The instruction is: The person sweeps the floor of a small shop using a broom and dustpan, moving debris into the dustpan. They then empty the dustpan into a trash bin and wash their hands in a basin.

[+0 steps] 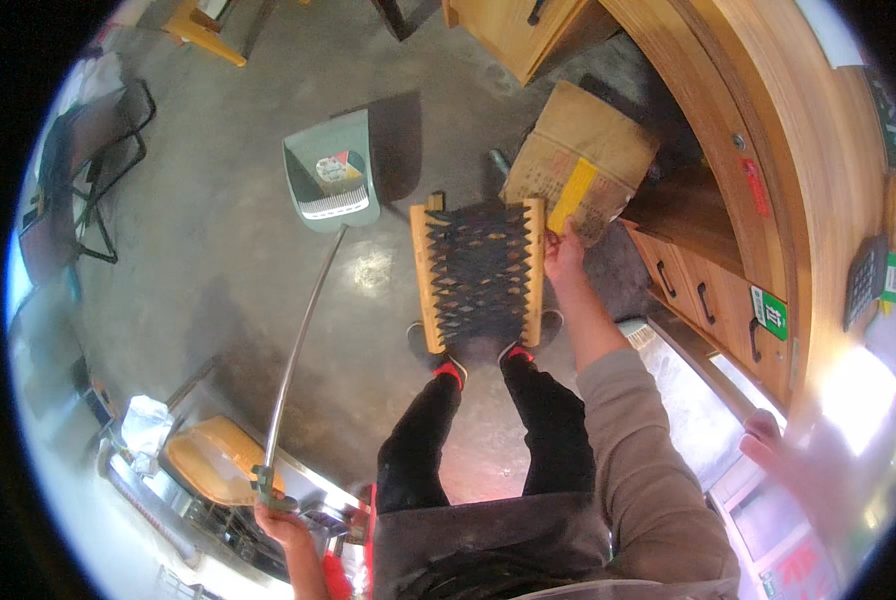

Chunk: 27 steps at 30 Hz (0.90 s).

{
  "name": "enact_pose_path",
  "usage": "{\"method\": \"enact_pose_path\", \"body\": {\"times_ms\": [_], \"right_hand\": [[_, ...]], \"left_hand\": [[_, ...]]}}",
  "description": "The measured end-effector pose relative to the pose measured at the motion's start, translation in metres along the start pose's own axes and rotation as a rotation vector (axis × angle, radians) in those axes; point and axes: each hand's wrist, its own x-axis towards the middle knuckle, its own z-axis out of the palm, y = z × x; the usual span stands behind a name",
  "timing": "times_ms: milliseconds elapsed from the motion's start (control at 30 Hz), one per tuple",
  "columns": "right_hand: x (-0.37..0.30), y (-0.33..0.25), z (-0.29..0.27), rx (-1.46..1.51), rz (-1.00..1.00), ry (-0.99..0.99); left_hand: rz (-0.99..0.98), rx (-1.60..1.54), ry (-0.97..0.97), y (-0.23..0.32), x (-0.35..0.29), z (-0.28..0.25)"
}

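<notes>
My left hand [282, 522] is closed round the upper end of a long metal handle [303, 320] at the lower left. That handle runs up to a grey-green dustpan [330, 165], which has a toothed edge and a round label inside. My right hand [565, 255] pinches the near edge of a flat brown cardboard box [588, 150] with a yellow strip on it. Just left of these fingers is a wooden stool [423, 270] with a black woven seat, standing in front of my feet. Whether the fingers also touch its right rail is hard to tell.
Wooden drawers [708, 290] and a counter [808, 180] line the right side. White bristles [638, 332] show beside my right forearm. A black-framed folding chair [98, 170] stands at the left, a tan tray-like thing [213, 460] at the lower left. A blurred hand-like shape [763, 440] appears lower right.
</notes>
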Motion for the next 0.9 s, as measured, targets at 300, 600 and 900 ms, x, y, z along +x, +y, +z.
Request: {"method": "enact_pose_path", "body": {"times_ms": [300, 600, 900], "right_hand": [[-0.033, -0.044, -0.019, -0.516, -0.078, 0.422], [-0.127, -0.113, 0.001, -0.185, -0.169, -0.027], [-0.361, -0.137, -0.12, -0.135, -0.057, 0.145]], "left_hand": [[0.17, 0.236, -0.176, 0.064, -0.067, 0.02], [0.297, 0.197, -0.228, 0.146, -0.09, 0.018], [0.405, 0.415, -0.158, 0.265, -0.107, 0.019]]}}
